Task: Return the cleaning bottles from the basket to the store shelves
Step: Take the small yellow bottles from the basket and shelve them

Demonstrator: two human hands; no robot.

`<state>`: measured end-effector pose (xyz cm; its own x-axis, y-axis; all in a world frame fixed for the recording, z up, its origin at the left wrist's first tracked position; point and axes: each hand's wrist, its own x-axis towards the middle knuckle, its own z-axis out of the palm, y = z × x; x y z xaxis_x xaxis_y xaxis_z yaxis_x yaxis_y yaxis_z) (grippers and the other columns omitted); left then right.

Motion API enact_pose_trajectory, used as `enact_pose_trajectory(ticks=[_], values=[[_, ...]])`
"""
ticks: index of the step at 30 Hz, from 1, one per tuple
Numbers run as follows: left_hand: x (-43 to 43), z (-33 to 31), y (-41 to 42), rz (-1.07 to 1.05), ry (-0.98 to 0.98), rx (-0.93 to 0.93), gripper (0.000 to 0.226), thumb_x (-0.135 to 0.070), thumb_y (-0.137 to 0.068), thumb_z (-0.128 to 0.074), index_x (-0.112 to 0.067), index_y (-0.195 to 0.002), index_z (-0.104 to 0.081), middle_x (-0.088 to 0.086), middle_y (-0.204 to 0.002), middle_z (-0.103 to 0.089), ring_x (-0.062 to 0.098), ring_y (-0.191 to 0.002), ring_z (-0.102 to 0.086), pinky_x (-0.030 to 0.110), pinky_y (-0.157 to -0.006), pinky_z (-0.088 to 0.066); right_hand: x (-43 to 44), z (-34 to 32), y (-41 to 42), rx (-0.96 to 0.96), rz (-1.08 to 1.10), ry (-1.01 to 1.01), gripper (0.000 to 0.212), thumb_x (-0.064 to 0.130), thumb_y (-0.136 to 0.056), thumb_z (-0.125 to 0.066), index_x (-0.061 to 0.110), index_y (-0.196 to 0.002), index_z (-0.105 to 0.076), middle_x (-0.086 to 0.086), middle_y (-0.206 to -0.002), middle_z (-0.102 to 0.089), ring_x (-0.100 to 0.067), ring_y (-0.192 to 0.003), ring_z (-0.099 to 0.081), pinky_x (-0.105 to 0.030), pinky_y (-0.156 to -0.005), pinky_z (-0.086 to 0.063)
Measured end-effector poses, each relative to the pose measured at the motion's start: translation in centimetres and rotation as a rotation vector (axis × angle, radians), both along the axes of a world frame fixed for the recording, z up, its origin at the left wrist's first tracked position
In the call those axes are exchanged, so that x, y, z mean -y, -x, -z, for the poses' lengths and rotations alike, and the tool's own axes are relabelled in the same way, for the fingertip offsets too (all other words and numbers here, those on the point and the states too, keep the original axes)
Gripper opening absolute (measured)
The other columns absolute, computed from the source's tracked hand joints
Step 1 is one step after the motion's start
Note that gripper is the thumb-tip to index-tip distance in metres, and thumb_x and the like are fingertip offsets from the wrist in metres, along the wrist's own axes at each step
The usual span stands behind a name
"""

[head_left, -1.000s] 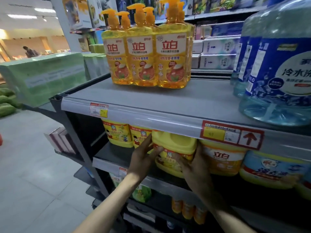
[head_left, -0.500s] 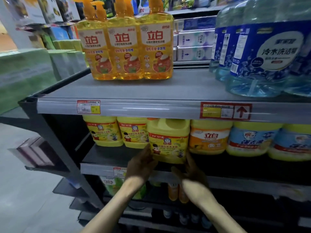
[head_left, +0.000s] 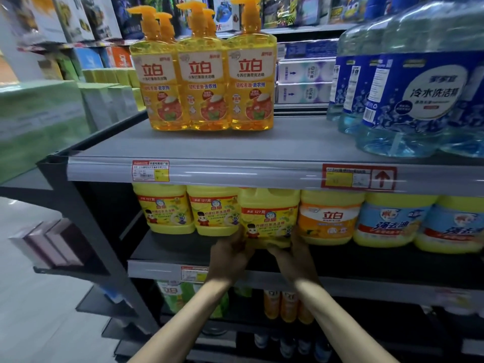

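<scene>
Nearly done with this one: yellow bottle (head_left: 268, 221) is on the middle shelf (head_left: 167, 247), slightly proud of the row, with matching bottles (head_left: 213, 214) at its 9 o'clock and an orange-label jug (head_left: 328, 218) at 3 o'clock. To do, I'd say: push back, release. Basket not in view, so remaining count unknown. Left hand (head_left: 230, 254) and right hand (head_left: 293, 255) both grip its lower corners, at 7 and 5 o'clock, forearms reaching up.

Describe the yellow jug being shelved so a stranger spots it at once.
On the second shelf, below the orange pump bottles, stand three matching yellow jugs. Take the rightmost jug, beside the orange-labelled jug. It alone juts forward of the row, held at its base by the left grip and right grip.
</scene>
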<state>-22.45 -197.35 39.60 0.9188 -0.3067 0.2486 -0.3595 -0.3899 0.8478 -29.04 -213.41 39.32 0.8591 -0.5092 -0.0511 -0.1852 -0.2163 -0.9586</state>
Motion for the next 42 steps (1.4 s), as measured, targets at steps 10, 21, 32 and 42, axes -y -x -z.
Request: enact_pose_trajectory(ticks=[10, 21, 32, 42], values=[[-0.4, -0.1, -2.0, 0.07, 0.17, -0.207, 0.043, -0.018, -0.093, -0.079, -0.038, -0.13, -0.075, -0.019, -0.121, -0.077, 0.004, -0.124, -0.068, 0.04, -0.11, -0.053, -2.8, 0.0, 0.5, -0.032, 0.044, -0.004, 0.116, 0.028, -0.085, -0.083, 0.024, -0.169, -0.004, -0.011, -0.17, -0.014, -0.036, -0.151, -0.035, -0.038, -0.117, -0.036], [0.2, 0.3, -1.8, 0.02, 0.205, -0.244, 0.053, -0.018, -0.095, -0.076, -0.046, -0.139, -0.065, -0.029, -0.122, -0.074, -0.002, -0.119, -0.068, 0.03, -0.103, -0.055, 0.5, 1.2, -1.7, 0.085, -0.089, -0.083, 0.103, 0.046, -0.071, -0.079, 0.052, -0.159, -0.027, 0.005, -0.156, -0.049, -0.021, -0.139, -0.052, -0.05, -0.114, -0.048], [-3.2, -1.2, -2.4, -0.317, 0.366, -0.309, 0.085, -0.039, -0.083, -0.06, -0.041, -0.164, -0.032, -0.006, -0.146, -0.063, 0.021, -0.129, -0.06, 0.041, -0.106, -0.05, -2.9, -1.1, -3.2, 0.065, -0.101, -0.162, 0.044, 0.025, -0.088, -0.078, 0.03, -0.128, -0.061, 0.014, -0.126, -0.057, -0.015, -0.121, -0.058, -0.03, -0.093, -0.05], [-3.6, -1.9, -2.3, -0.302, 0.298, -0.344, 0.093, -0.046, -0.081, -0.066, -0.043, -0.165, -0.028, -0.003, -0.148, -0.063, 0.026, -0.134, -0.059, 0.048, -0.112, -0.049, -2.1, -1.8, -4.6, 0.019, -0.048, -0.1, 0.026, 0.012, -0.094, -0.074, 0.018, -0.117, -0.066, 0.017, -0.104, -0.062, -0.012, -0.104, -0.062, -0.025, -0.079, -0.045]])
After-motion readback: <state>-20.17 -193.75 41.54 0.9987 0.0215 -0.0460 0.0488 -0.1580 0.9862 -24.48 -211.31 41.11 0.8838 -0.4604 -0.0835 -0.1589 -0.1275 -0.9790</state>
